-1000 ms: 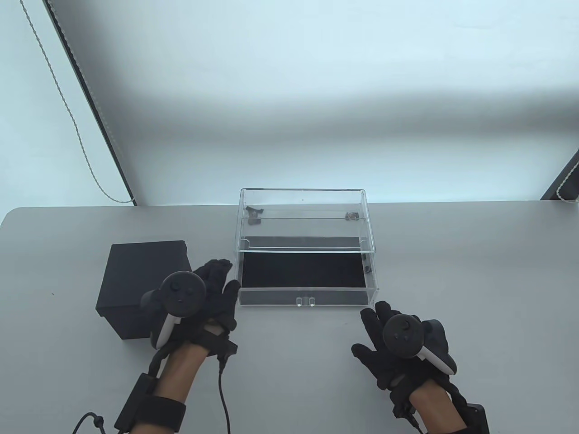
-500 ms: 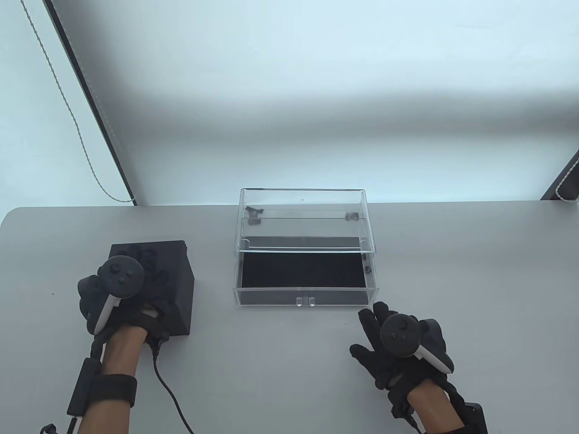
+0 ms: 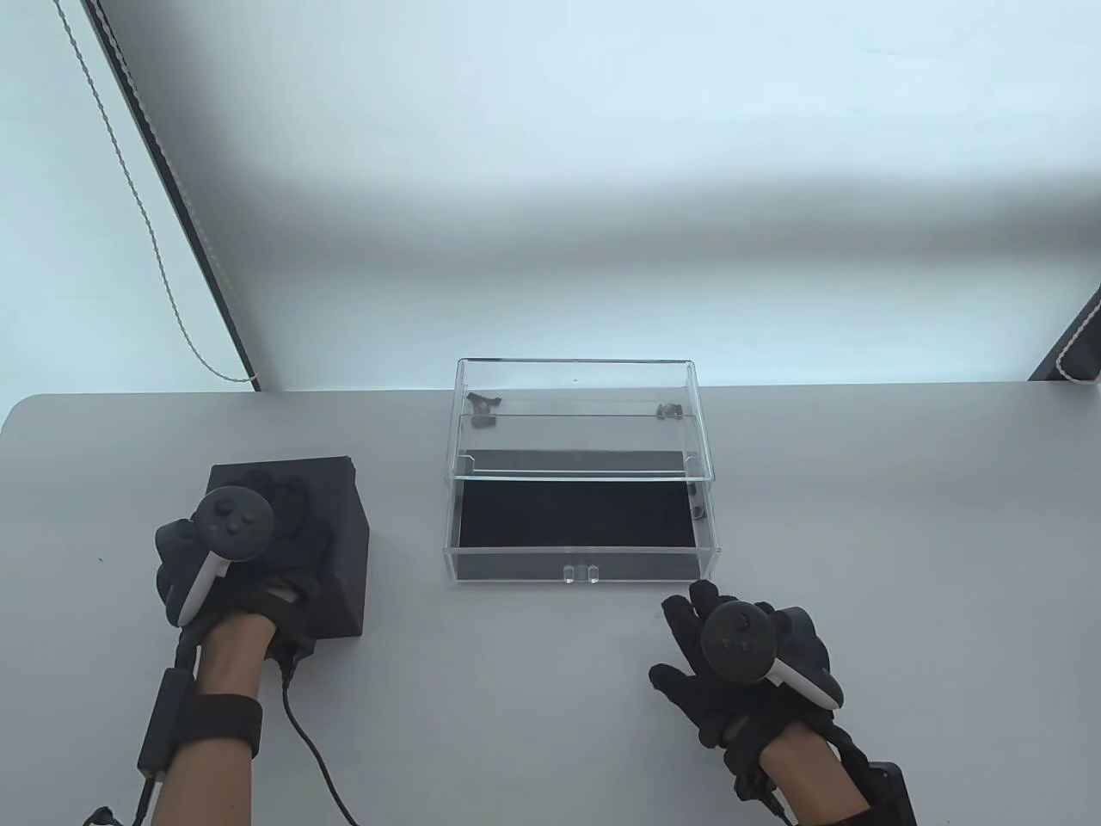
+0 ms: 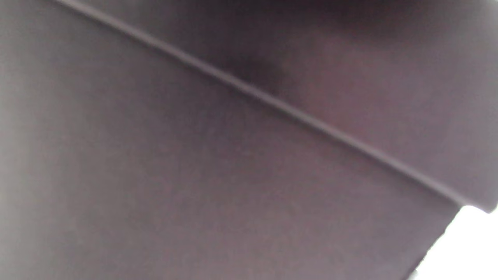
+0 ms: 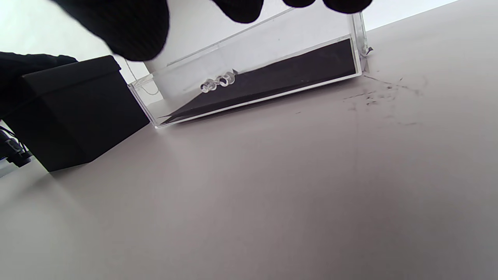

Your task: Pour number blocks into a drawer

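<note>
A black lidded box (image 3: 344, 551) stands on the table left of a clear case (image 3: 576, 404). The case's drawer (image 3: 516, 564) is pulled out toward me and shows a bare black liner. My left hand (image 3: 279, 525) lies over the box's top, fingers spread on the lid, and grips it. The left wrist view is filled by the box's side (image 4: 194, 175) and its lid seam. My right hand (image 3: 688, 641) is open and empty, just below the drawer's front right corner. In the right wrist view its fingertips (image 5: 128, 27) hang above the drawer (image 5: 272, 74). No number blocks show.
The drawer front has a small clear handle (image 3: 581, 574). The grey table (image 3: 550, 688) ends at a wall behind the case. A glove cable (image 3: 310, 748) trails from my left wrist. Small scuff marks (image 5: 381, 95) lie on the table near the drawer's right corner.
My left hand moved left from beside the drawer onto the top of the black box and settled there. My right hand drifted slightly left and toward me.
</note>
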Demonstrator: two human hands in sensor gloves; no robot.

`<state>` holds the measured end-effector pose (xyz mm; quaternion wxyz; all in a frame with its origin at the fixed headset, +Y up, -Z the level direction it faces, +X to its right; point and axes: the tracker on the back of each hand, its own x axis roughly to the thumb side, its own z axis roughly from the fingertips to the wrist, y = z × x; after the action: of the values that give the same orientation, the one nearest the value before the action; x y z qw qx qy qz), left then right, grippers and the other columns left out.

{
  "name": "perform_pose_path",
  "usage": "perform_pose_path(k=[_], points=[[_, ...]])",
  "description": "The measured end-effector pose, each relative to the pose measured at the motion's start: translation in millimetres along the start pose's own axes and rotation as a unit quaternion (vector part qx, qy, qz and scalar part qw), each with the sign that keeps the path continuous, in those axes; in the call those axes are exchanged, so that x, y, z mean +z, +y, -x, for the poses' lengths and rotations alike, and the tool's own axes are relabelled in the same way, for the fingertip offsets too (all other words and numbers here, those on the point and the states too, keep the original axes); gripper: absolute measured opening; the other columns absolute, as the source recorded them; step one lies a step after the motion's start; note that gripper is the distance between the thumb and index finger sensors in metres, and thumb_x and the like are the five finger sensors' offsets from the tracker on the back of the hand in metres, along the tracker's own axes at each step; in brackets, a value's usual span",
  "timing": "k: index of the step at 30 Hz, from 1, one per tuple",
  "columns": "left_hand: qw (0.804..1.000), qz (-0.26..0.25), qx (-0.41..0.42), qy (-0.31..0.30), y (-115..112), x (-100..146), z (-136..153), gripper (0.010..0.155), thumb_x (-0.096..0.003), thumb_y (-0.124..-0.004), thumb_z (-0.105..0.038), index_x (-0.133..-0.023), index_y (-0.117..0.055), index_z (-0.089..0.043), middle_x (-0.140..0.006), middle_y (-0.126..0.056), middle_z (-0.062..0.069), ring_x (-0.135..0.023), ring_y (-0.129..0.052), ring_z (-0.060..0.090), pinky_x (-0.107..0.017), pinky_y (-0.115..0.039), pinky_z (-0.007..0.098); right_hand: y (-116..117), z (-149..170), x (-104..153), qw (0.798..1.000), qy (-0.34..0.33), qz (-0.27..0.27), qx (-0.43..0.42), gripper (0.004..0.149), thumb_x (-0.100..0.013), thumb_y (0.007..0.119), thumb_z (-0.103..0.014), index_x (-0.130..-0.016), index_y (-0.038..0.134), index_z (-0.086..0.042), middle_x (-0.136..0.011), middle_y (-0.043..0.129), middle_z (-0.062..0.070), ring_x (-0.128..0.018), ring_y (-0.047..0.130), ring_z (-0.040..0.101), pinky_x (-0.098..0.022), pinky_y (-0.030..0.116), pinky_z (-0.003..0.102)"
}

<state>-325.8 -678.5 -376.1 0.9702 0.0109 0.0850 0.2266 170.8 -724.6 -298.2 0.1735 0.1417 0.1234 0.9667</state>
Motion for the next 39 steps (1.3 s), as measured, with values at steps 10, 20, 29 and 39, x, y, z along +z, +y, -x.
perform_pose_path(k=[10, 20, 29, 39], points=[[1.000, -0.016, 0.008, 0.009, -4, 16, 0, 0.073, -0.0458, -0.062, -0.065, -0.109, -0.046, -0.032, -0.124, -0.029, 0.000, -0.113, -0.018, 0.029, -0.076, -0.007, 0.060, 1, -1, 0, 1.000, 0.000, -0.002, 0.001, 0.082, -0.044, 0.073, -0.058, -0.105, 0.038, -0.018, -0.113, 0.027, 0.020, -0.101, 0.036, 0.052, -0.069, 0.019, 0.073], [0.999, -0.038, -0.009, -0.003, -9, 45, -7, 0.073, -0.0455, -0.061, -0.066, -0.109, -0.048, -0.032, -0.124, -0.032, 0.001, -0.113, -0.022, 0.030, -0.076, -0.011, 0.060, 3, -2, 0, 1.000, -0.004, -0.005, -0.003, 0.081, -0.044, 0.073, -0.058, -0.105, 0.038, -0.018, -0.113, 0.028, 0.020, -0.101, 0.037, 0.052, -0.069, 0.020, 0.073], [0.999, -0.030, -0.027, -0.018, -18, 75, -21, 0.074, -0.0458, -0.058, -0.068, -0.109, -0.045, -0.032, -0.124, -0.031, 0.001, -0.113, -0.022, 0.032, -0.076, -0.012, 0.061, 4, -2, 1, 1.000, -0.004, -0.007, -0.011, 0.081, -0.044, 0.073, -0.058, -0.105, 0.039, -0.018, -0.112, 0.029, 0.020, -0.100, 0.038, 0.052, -0.069, 0.020, 0.073], [0.998, -0.019, -0.031, -0.044, -31, 93, -46, 0.074, -0.0462, -0.057, -0.067, -0.109, -0.044, -0.030, -0.125, -0.030, 0.003, -0.113, -0.021, 0.034, -0.076, -0.011, 0.064, 5, -3, -3, 0.999, 0.001, -0.018, -0.032, 0.081, -0.044, 0.073, -0.058, -0.105, 0.038, -0.018, -0.113, 0.027, 0.019, -0.101, 0.036, 0.052, -0.069, 0.019, 0.073]])
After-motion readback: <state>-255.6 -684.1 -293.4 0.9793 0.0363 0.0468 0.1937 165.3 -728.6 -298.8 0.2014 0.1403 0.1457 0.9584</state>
